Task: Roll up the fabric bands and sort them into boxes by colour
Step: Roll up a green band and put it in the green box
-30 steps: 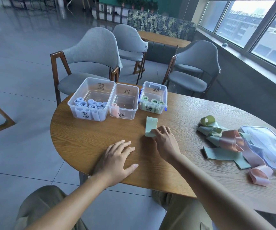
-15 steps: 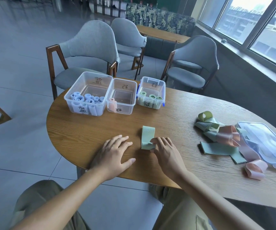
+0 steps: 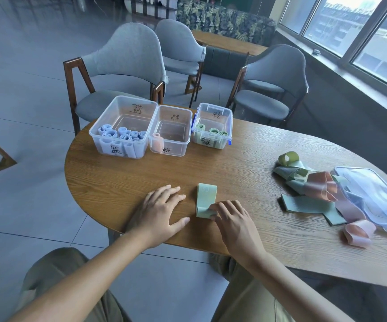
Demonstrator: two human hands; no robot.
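- The wooden table (image 3: 122, 182) has a rounded end and a visible grain; it stands on a grey tiled floor (image 3: 25, 94).
- Three grey padded chairs (image 3: 127, 66) with dark wooden frames stand behind it, with a second table (image 3: 225, 41) and a leaf-patterned bench (image 3: 225, 18) beyond them.
- Windows (image 3: 355, 26) run along the right wall.
- The green band (image 3: 206, 199) lies flat near the table's front edge, its near end curled over.
- The right hand (image 3: 232, 219) presses that curled end with bent fingertips.
- The left hand (image 3: 162, 210) rests flat on the wood just beside the band, fingers spread wide, holding nothing.
- Three clear boxes sit in a row at the far edge: the left box (image 3: 120, 129) with blue rolls, the middle box (image 3: 171, 131) with one pink roll, the right box (image 3: 212, 125) with green rolls.
- A loose pile of bands (image 3: 313, 189), green and pink, lies to the right beside a clear lid (image 3: 378, 194).
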